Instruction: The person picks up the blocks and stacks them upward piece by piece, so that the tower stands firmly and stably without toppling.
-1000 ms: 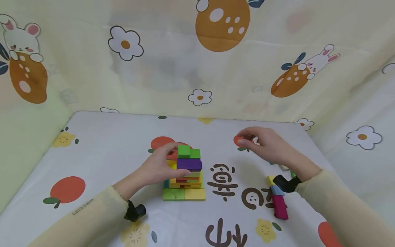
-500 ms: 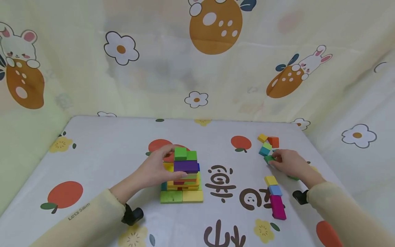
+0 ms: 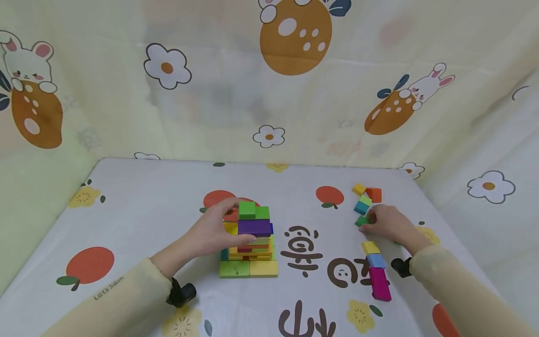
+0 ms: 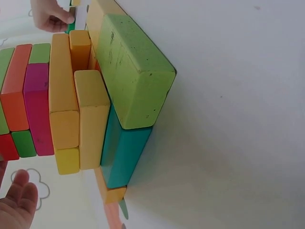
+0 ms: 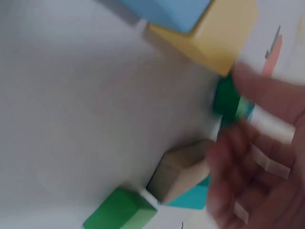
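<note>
A tower of coloured wooden blocks (image 3: 254, 228) stands left of the table's middle, with wider layers at its base and green blocks on top. My left hand (image 3: 214, 229) holds its upper part, thumb along the front and the other fingers reaching behind. In the left wrist view, some fingers (image 4: 20, 198) hang apart from the tower's side. At the right, my right hand (image 3: 391, 227) pinches a dark green block (image 3: 360, 221) between thumb and fingertips. The right wrist view has the same green block (image 5: 227, 98) beside the thumb, partly hidden by the blurred fingers.
Beyond the right hand lie a teal block (image 3: 361, 207), a yellow block (image 3: 359, 188) and an orange block (image 3: 374, 194). Nearer are yellow (image 3: 370, 247), blue (image 3: 376, 260) and magenta (image 3: 380, 284) blocks in a row. A brown block (image 5: 178, 171) lies under the right hand.
My right hand has come down from the far side to the loose blocks, and the green block has shifted slightly left with it. The left hand stays at the tower.
</note>
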Tool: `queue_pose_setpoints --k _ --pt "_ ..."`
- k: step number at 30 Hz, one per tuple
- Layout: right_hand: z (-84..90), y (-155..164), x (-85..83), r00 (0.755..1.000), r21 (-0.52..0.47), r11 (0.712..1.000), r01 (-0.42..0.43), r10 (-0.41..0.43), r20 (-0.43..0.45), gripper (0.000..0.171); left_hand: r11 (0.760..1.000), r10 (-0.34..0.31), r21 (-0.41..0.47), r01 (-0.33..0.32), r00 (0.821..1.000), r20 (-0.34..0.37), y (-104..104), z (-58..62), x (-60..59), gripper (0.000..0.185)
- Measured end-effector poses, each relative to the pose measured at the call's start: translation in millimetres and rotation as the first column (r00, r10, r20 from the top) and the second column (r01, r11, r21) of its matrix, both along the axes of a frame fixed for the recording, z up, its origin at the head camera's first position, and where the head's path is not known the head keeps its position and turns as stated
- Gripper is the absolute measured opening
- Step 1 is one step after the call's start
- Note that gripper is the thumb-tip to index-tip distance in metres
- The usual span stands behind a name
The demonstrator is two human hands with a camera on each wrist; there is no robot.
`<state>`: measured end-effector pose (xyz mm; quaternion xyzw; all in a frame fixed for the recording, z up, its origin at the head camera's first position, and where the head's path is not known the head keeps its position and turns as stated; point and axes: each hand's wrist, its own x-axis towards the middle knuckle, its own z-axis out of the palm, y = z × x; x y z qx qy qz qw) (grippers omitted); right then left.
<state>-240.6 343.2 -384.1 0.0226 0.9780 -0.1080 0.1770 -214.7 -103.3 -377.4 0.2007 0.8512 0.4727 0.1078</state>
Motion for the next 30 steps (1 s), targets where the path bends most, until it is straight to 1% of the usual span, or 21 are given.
queue_pose_setpoints --k 3,5,8,10,12,14,16,18,21,24,27,29,30 --pt "-3.2 2.0 3.5 0.996 -0.08 0.993 -0.091 0.091 -0.013 0.045 1.0 0.008 -0.013 -0.008 1.0 0.002 -0.4 -0.1 0.2 0.07" --pt "-3.9 4.4 6.9 0.993 -0.107 0.987 -0.122 0.121 -0.015 0.047 1.0 0.012 -0.022 -0.012 1.0 0.006 -0.4 -0.3 0.2 0.071" --pt "-3.4 7.2 10.8 0.993 -0.115 0.986 -0.118 0.118 -0.008 0.048 1.0 0.015 -0.027 -0.015 1.0 0.01 -0.6 -0.6 0.1 0.072" --pt "-3.2 8.9 11.9 0.994 -0.117 0.988 -0.105 0.106 -0.001 0.047 1.0 0.012 -0.023 -0.011 1.0 0.009 -0.5 -0.9 -0.1 0.071" --pt "-2.6 9.2 11.8 0.994 -0.124 0.986 -0.113 0.113 -0.008 0.045 1.0 0.008 -0.017 -0.008 1.0 0.005 -0.5 -1.1 -0.3 0.07" --pt "0.5 6.8 11.0 0.989 -0.123 0.982 -0.145 0.14 -0.047 0.042 1.0 0.002 -0.014 -0.002 1.0 0.001 -0.7 -0.8 -0.3 0.069" --pt "8.8 -1.9 9.1 0.98 -0.124 0.975 -0.183 0.171 -0.103 0.039 1.0 0.0 -0.009 0.0 1.0 -0.003 -1.0 -0.2 -0.3 0.068" --pt "20.5 -17.3 6.8 0.963 -0.127 0.965 -0.23 0.207 -0.173 0.034 1.0 0.0 -0.005 0.0 1.0 -0.005 -1.7 0.2 -0.4 0.069" --pt "43.2 -51.9 5.0 0.936 -0.148 0.945 -0.291 0.249 -0.25 0.028 1.0 0.001 0.003 -0.001 1.0 -0.009 -2.6 0.6 -0.5 0.071" --pt "62.0 -90.8 6.5 0.897 -0.155 0.915 -0.373 0.312 -0.314 0.025 1.0 0.0 0.007 0.0 1.0 -0.007 -2.7 0.4 -0.6 0.071" --pt "73.9 -126.5 9.7 0.854 -0.152 0.878 -0.453 0.38 -0.355 0.024 1.0 0.0 0.007 0.0 1.0 -0.003 -1.8 -0.2 -0.7 0.071" --pt "78.1 -146.2 11.9 0.824 -0.149 0.849 -0.506 0.426 -0.375 0.026 1.0 0.0 0.006 0.0 1.0 0.001 -1.1 -0.9 -0.6 0.07" --pt "78.9 -154.5 12.6 0.813 -0.147 0.839 -0.525 0.443 -0.378 0.026 1.0 0.001 0.003 -0.001 1.0 0.003 -0.7 -1.3 -0.5 0.07"
